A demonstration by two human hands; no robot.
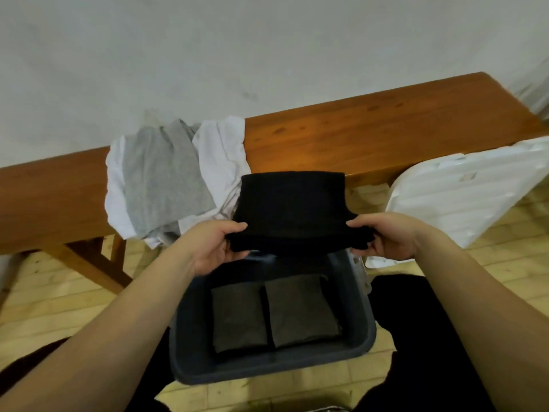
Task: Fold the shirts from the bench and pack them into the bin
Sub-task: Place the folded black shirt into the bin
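Head view: left hand [212, 248] and right hand [386, 237] grip folded black shirt [292, 209] (above bin [367, 337]).

Folded black shirt [292, 211] held flat over far end of dark grey bin [269, 365]. Left hand [218, 243] grips its left edge, thumb on top, fingers curled under; right hand [383, 234] pinches right edge the same way. Two folded dark shirts [274, 315] lie side by side, touching, on bin floor. Wooden bench [386, 132] behind, along white wall. Grey shirt [162, 176] lies on top of white shirt [221, 157], both unfolded, draped over bench front edge. White plastic lid [463, 194] leans against bench at right. Tiled floor, person's dark trousers either side of bin.
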